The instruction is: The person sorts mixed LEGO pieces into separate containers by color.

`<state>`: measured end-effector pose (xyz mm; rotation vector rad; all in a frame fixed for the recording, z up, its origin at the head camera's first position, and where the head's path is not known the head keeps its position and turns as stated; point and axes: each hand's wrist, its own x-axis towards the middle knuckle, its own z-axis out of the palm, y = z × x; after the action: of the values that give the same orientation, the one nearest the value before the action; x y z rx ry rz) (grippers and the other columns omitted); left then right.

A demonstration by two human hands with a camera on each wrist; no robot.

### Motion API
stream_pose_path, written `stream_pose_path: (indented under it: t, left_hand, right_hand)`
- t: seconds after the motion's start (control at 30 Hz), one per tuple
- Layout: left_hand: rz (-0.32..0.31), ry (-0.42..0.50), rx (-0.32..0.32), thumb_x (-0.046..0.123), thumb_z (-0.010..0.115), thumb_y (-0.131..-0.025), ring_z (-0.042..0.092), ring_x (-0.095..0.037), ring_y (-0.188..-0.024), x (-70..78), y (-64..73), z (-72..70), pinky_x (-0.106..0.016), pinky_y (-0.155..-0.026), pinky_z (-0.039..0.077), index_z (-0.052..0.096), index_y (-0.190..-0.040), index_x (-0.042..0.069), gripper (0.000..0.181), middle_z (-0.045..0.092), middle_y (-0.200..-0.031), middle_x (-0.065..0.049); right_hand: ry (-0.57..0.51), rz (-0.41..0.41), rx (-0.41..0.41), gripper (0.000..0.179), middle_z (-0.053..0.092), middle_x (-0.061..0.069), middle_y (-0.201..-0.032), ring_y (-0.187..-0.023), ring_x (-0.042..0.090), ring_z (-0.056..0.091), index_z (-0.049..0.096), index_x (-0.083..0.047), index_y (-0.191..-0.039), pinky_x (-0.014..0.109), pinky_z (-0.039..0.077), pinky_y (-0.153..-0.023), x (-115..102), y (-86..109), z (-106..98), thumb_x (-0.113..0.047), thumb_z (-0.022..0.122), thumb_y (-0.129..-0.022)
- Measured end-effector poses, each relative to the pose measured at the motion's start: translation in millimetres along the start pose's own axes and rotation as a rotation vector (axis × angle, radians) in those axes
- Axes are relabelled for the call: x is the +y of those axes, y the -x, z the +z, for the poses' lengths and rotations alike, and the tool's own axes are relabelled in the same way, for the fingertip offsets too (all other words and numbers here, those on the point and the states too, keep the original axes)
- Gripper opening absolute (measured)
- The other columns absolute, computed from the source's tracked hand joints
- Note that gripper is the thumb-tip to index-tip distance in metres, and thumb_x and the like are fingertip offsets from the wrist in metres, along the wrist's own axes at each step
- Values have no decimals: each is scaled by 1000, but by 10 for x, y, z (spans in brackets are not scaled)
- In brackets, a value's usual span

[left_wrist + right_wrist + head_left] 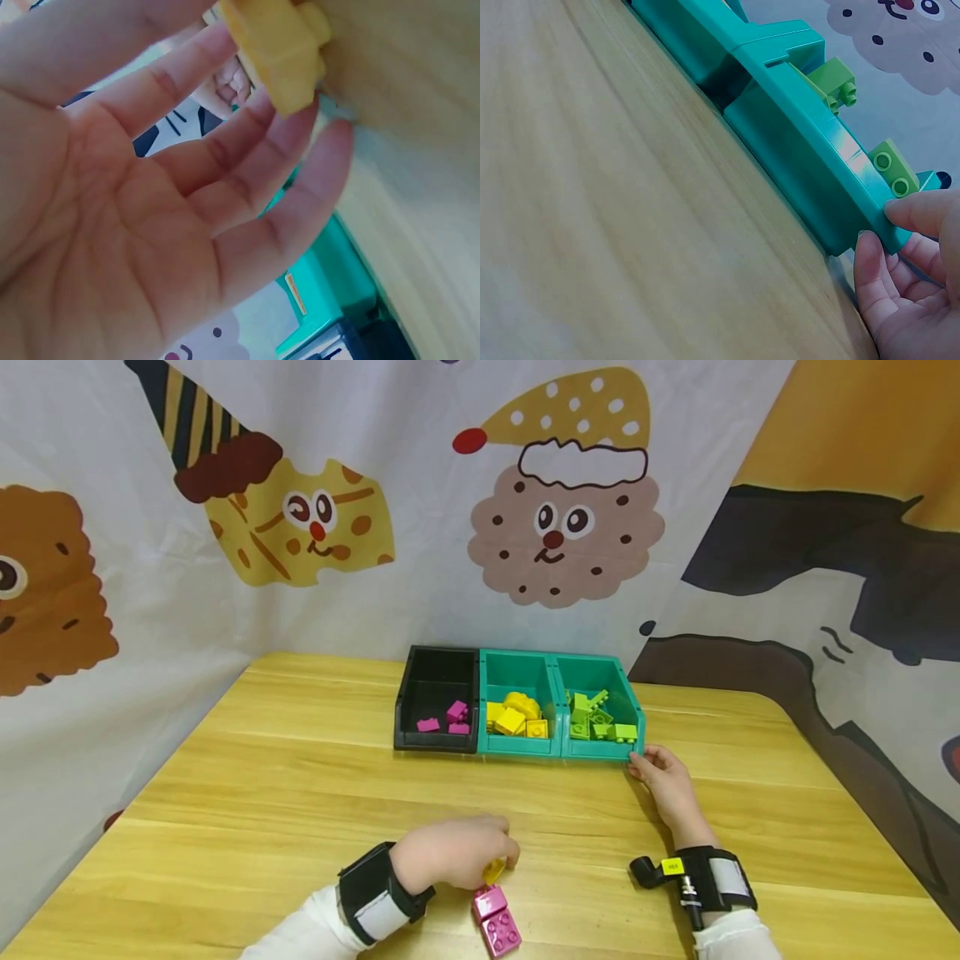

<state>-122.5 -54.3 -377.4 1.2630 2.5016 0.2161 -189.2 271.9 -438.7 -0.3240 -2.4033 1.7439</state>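
My left hand (456, 852) pinches a yellow toy brick (277, 52) at the fingertips, low over the wooden table. In the head view this brick meets the far end of two pink bricks (500, 933), which stand in a line near the front edge. The hand covers part of the yellow brick there. Out to the right, my right hand (669, 787) grips the front right corner of a teal bin (802, 161), one finger at its rim and another below. Light green bricks (600, 718) lie inside that bin.
Joined to its left are a second teal bin (517, 746) holding yellow bricks (512, 718) and a black bin (435, 742) with several pink pieces (457, 714). A cloth (435, 568) with cartoon prints hangs behind the table (300, 777).
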Motion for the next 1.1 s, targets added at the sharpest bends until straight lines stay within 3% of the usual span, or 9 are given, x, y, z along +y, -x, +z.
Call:
stream_pose_path:
  t: [0.47,0.73,0.83,1.1]
  left_hand:
    - [11,-37,20,-1,73,-77,44,-5,-72,20,-72,76,-16,-69,43,67,-96,20,29,49,-81,8]
    - [-14,-24,35,2,75,-75,45,-5,-72,0,-69,53,-16,-69,44,66,-96,18,28,51,-82,8]
    - [-20,-34,87,6,76,-75,46,-5,-72,-34,-61,17,-17,-71,46,66,-96,15,25,52,-82,7]
    - [-47,-33,333,12,74,-81,50,-8,-74,-159,-91,-112,-19,-70,48,66,-103,7,24,56,-87,1]
  right_hand:
    - [8,4,10,39,55,-9,-88,-79,-4,55,46,7,-121,11,48,-75,0,0,3,-22,54,-97]
    - [7,3,4,40,55,-10,-87,-79,-5,54,45,8,-122,10,48,-75,-4,7,1,-23,54,-97]
    - [6,-3,8,40,55,-10,-87,-79,-4,54,46,8,-122,10,48,-74,4,4,2,-22,54,-97]
    - [6,2,8,39,54,-9,-87,-79,-5,54,46,7,-121,11,48,-75,6,1,-3,-22,54,-97]
